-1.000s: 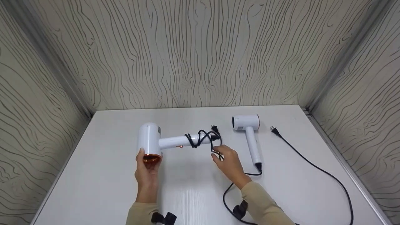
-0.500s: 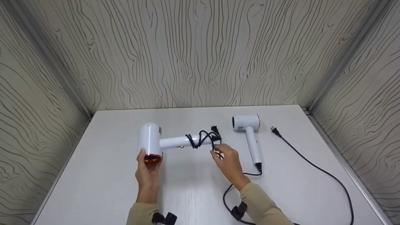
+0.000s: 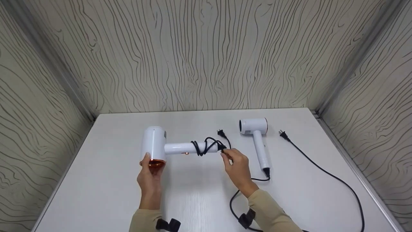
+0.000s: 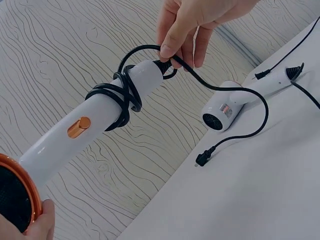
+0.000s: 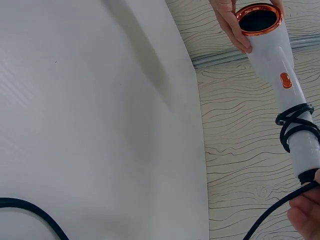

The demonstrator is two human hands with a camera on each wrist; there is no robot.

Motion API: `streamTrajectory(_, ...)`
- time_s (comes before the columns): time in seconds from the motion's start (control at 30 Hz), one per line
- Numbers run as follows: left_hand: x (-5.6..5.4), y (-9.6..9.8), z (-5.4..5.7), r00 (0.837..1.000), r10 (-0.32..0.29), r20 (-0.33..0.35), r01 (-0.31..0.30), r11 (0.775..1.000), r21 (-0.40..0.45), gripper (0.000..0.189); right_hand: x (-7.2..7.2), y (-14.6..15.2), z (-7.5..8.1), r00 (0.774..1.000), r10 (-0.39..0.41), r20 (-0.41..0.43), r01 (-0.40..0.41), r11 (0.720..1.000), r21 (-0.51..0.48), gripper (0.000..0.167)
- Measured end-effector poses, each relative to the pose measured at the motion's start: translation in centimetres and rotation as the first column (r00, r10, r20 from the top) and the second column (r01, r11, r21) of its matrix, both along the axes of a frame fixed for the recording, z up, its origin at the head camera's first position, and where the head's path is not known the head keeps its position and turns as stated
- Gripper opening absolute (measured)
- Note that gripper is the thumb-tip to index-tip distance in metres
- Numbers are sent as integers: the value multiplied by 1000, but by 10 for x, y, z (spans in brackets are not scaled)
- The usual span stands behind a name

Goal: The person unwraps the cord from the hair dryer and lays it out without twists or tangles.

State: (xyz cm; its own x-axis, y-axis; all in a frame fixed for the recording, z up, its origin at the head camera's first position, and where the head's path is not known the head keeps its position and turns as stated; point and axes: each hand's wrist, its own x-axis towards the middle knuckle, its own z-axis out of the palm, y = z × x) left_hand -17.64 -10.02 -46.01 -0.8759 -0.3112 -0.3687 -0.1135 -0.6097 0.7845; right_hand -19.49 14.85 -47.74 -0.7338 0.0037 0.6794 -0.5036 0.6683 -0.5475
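A white hair dryer (image 3: 154, 141) with an orange-rimmed end is held above the table, its handle pointing right. My left hand (image 3: 150, 183) grips the dryer's head at the orange rim. A black power cord (image 4: 120, 97) winds around the lower handle in several loops. At the handle's end, the thumb and fingers of my right hand (image 3: 238, 169) pinch the cord. From there the cord curves to a two-pin plug (image 4: 202, 158); whether the plug touches the table I cannot tell. An orange switch (image 5: 285, 80) shows on the handle.
Right of my right hand, a second white hair dryer (image 3: 253, 126) lies on the white table (image 3: 106, 187). Its black cord (image 3: 334, 175) runs around the right side to a plug (image 3: 284, 135). Wood-patterned walls (image 3: 202, 58) enclose the table's back and sides.
My right hand has shifted slightly right and up to the handle's end. The cord's free part now falls farther right, clear of the handle. My left hand keeps its grip; the handle has tilted slightly.
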Motion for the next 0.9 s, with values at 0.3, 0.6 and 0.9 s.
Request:
streamTrajectory(0.3,1,-11,-1,998,-52,23,55,986,-160,72,0,6,-4,997,-66,-46,68,997,46,7)
streamTrajectory(0.6,3,-20,-2,995,-103,18,104,974,-201,72,-6,14,-6,997,-56,-61,58,998,39,8)
streamTrajectory(0.9,7,-22,0,993,-119,-28,113,982,-154,70,-8,19,-12,998,-48,-29,50,997,61,11)
